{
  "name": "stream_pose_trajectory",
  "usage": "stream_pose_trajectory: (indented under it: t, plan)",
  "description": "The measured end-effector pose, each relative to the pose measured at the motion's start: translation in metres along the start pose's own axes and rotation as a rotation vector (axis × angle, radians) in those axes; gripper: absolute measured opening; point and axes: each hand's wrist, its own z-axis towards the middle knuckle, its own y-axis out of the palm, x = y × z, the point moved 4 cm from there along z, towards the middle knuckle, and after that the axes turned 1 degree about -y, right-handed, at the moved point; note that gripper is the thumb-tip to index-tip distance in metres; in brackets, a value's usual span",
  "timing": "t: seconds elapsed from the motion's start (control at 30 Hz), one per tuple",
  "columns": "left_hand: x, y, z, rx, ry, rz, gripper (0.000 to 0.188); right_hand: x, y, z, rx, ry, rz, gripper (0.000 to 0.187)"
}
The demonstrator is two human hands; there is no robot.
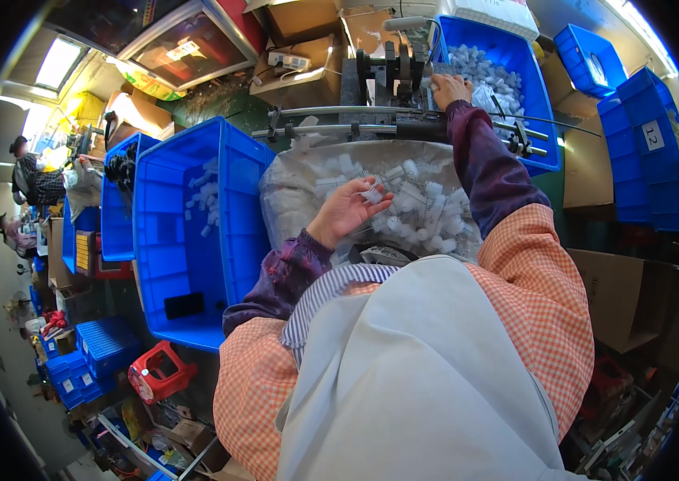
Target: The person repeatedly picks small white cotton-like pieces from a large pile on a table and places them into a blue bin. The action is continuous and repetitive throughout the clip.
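My left hand (pixel 353 210) is over a pile of clear plastic parts (pixel 435 210) heaped on a pale plastic sheet in front of me. A small whitish, ribbed plastic part (pixel 371 193) sits between its thumb and fingers. My right arm reaches forward to a small dark metal machine (pixel 392 74). There, my right hand (pixel 451 91) is closed, its fingers bent against the machine's right end; whatever they grip is hidden. Just right of that hand stands a blue bin (pixel 544 104) with many white translucent plastic parts (pixel 485 74) inside.
At my left is a deep blue crate (pixel 181 184) holding some clear parts and a dark flat object (pixel 185 305). Metal rods (pixel 331 110) run across below the machine. Cardboard boxes (pixel 299 76) stand behind; blue crates (pixel 648 152) are at right, a red stool (pixel 161 372) at lower left.
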Motion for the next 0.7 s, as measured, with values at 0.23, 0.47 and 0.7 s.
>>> stream_pose_trajectory:
  t: [0.23, 0.47, 0.7]
  plan:
    - [0.003, -0.003, 0.004, -0.035, 0.035, 0.096, 0.027, 0.006, -0.022, -0.025, 0.058, 0.143, -0.096, 0.031]
    - [0.007, 0.009, 0.003, -0.041, 0.113, 0.184, 0.027, -0.013, -0.008, -0.024, 0.119, 0.091, -0.013, 0.027]
    - [0.010, 0.015, 0.002, 0.018, 0.140, 0.455, 0.033, -0.060, 0.006, -0.019, 0.162, 0.035, -0.097, 0.026]
